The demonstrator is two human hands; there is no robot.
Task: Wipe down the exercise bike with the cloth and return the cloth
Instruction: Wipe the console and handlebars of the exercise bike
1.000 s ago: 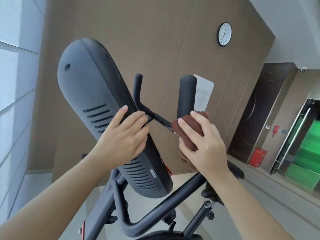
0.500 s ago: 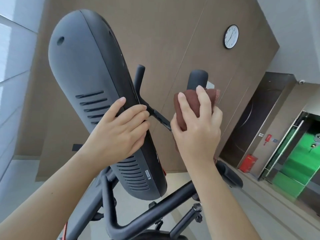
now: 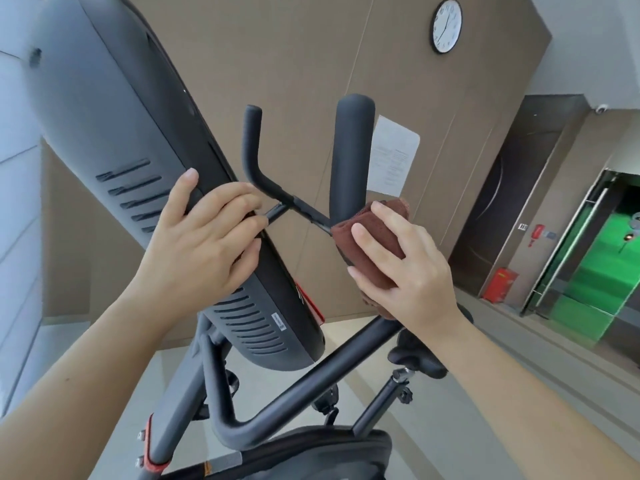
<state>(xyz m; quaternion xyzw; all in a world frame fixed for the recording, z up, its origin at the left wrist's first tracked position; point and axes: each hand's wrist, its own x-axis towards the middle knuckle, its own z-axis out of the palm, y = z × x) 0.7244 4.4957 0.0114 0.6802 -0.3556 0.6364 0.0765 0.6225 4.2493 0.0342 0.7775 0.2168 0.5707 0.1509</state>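
Note:
The exercise bike's grey console housing [image 3: 114,109] slants from upper left down to the centre. My left hand [image 3: 204,244] grips its right edge, fingers curled over the rim. A thick black handlebar grip [image 3: 351,157] stands upright at the centre, with a thinner bent bar [image 3: 254,150] to its left. My right hand [image 3: 405,268] holds a folded brown cloth [image 3: 372,239] wrapped round the base of the thick grip, thumb on the cloth's left side. The bike's black frame tube [image 3: 311,389] runs below both hands.
The saddle [image 3: 415,358] and its post [image 3: 384,403] sit low right of centre. Behind are a brown panelled wall with a clock [image 3: 446,25] and a paper notice [image 3: 394,157], a dark door [image 3: 509,202], a red box [image 3: 500,284] and a green-lit glass doorway [image 3: 595,271].
My right hand slid the cloth up the thick grip, then back down to its base. My left hand kept its grip on the console edge. The view shifted closer.

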